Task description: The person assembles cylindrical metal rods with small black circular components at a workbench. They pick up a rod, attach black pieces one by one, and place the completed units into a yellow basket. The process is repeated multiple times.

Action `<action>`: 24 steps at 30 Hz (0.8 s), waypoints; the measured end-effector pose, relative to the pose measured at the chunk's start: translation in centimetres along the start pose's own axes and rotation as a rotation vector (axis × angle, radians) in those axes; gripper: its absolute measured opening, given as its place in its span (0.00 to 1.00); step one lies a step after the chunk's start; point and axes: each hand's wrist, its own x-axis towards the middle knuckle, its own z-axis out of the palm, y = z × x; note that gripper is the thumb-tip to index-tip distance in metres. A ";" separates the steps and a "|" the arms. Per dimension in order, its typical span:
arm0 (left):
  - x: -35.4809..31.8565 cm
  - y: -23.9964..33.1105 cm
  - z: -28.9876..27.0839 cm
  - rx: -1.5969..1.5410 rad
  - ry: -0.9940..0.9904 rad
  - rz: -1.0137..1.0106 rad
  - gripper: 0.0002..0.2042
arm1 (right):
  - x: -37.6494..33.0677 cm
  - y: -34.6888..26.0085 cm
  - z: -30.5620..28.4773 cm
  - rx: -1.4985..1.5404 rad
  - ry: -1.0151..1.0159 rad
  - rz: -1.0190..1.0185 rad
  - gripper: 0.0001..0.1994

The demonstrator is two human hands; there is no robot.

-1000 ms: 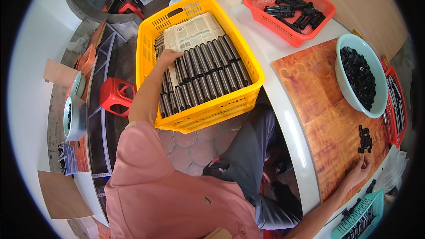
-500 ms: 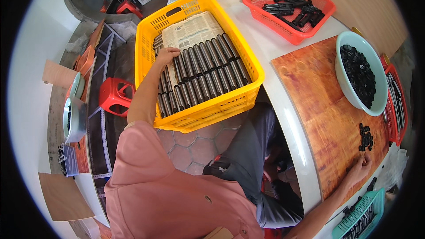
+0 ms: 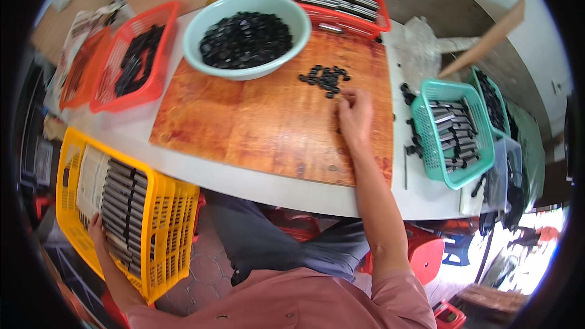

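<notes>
1. Right hand (image 3: 355, 116) rests on the wooden board (image 3: 256, 122), toward its right edge, fingers curled loosely with the tips just beside a small heap of black caps (image 3: 325, 78). Whether a cap is pinched between the fingers, I cannot tell.
2. Left hand (image 3: 97, 226) reaches down into the yellow crate (image 3: 164, 231), which sits below the near-left corner of the surface (image 3: 256, 186). Fingers lie on the rows of dark tubes (image 3: 122, 204); grip not clear, cannot tell whether closed on one.
3. A printed sheet (image 3: 91, 180) lies over the tubes at the crate's far side.
4. Pale green bowl (image 3: 201, 30) full of black caps stands at the board's far edge.
5. Teal basket (image 3: 426, 140) of grey tubes sits at the right edge of the surface; red baskets (image 3: 161, 55) at far left.
</notes>
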 end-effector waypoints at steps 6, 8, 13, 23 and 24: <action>-0.9 1.0 1.7 0.116 0.055 -0.090 0.25 | -0.3 -2.4 -1.0 0.106 -0.014 0.160 0.07; -0.7 0.7 1.3 0.062 0.066 -0.084 0.23 | -0.3 -2.4 -0.8 0.087 -0.021 0.131 0.07; 0.5 -0.3 0.2 0.043 0.039 -0.023 0.21 | -0.1 -1.9 0.0 0.108 -0.010 0.088 0.07; -0.2 0.7 0.6 0.058 -0.006 -0.095 0.24 | -0.2 -1.7 0.1 0.093 0.019 0.087 0.07; -0.1 0.6 0.6 0.081 0.016 -0.100 0.24 | -0.2 -1.6 0.0 0.089 0.013 0.095 0.08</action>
